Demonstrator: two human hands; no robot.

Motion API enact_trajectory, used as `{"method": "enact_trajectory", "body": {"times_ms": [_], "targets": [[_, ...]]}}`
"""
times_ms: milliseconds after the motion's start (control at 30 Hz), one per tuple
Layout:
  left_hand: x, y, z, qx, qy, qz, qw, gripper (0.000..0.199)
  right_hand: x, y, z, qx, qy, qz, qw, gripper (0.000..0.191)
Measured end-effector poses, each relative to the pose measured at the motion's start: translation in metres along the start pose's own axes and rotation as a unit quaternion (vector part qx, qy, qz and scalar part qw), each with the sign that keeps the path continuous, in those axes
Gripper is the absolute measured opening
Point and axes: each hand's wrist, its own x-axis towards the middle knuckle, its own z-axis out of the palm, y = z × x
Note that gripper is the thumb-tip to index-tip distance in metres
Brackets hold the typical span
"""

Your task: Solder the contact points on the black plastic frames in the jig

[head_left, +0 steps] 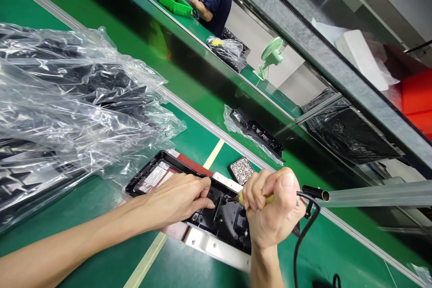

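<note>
black plastic housing (216, 207) | flat on white fixture | yellow-handled tool (240, 197) | tip apparently touching housing

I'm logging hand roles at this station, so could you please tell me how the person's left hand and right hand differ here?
The left hand lies flat, fingers spread, pressing on the black plastic housing; the right hand is a closed fist around a yellow-handled tool. The left holds nothing, while the right's tool trails a black cable. Both are bare and work over the same housing.

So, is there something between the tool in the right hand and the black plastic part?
Nothing visible. The right hand holds the tool with its tip at the black plastic part; the left hand rests on the part beside it.
</note>
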Motion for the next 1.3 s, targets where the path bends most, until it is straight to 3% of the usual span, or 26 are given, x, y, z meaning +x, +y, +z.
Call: {"method": "enact_trajectory", "body": {"times_ms": [500, 667, 767, 867, 933, 1100, 1133, 1167, 1300], "targets": [[-0.001, 0.000, 0.000, 0.000, -0.005, 0.002, 1.000, 0.031, 0.000, 0.001, 0.001, 0.000, 0.014, 0.006, 1.000, 0.049], [0.000, -0.003, 0.002, -0.003, 0.024, 0.026, 0.999, 0.031, 0.001, -0.002, 0.003, 0.008, 0.014, 0.019, 1.000, 0.047], [-0.003, 0.003, 0.000, 0.014, 0.034, 0.036, 0.999, 0.034, 0.002, -0.005, -0.011, 0.034, -0.032, 0.048, 0.998, 0.042], [0.000, 0.002, -0.005, 0.033, 0.017, 0.030, 0.999, 0.047, 0.008, 0.008, -0.033, 0.066, -0.095, 0.067, 0.991, 0.032], [0.003, 0.000, -0.008, 0.040, 0.009, 0.016, 0.999, 0.049, 0.013, 0.017, -0.039, 0.081, -0.095, 0.079, 0.989, 0.030], [-0.002, 0.005, -0.006, 0.031, 0.021, 0.012, 0.999, 0.036, 0.006, 0.000, -0.017, 0.059, -0.075, 0.041, 0.995, 0.037], [-0.003, 0.005, -0.005, 0.022, 0.025, 0.018, 0.999, 0.033, 0.004, -0.002, -0.010, 0.044, -0.041, 0.020, 0.998, 0.038], [-0.003, 0.003, -0.004, 0.012, 0.027, 0.026, 0.999, 0.030, 0.003, -0.003, -0.005, 0.026, -0.012, 0.006, 1.000, 0.039], [0.000, -0.005, 0.001, 0.000, 0.016, 0.023, 1.000, 0.032, 0.002, 0.003, 0.001, 0.002, -0.002, -0.008, 1.000, 0.045]]}}
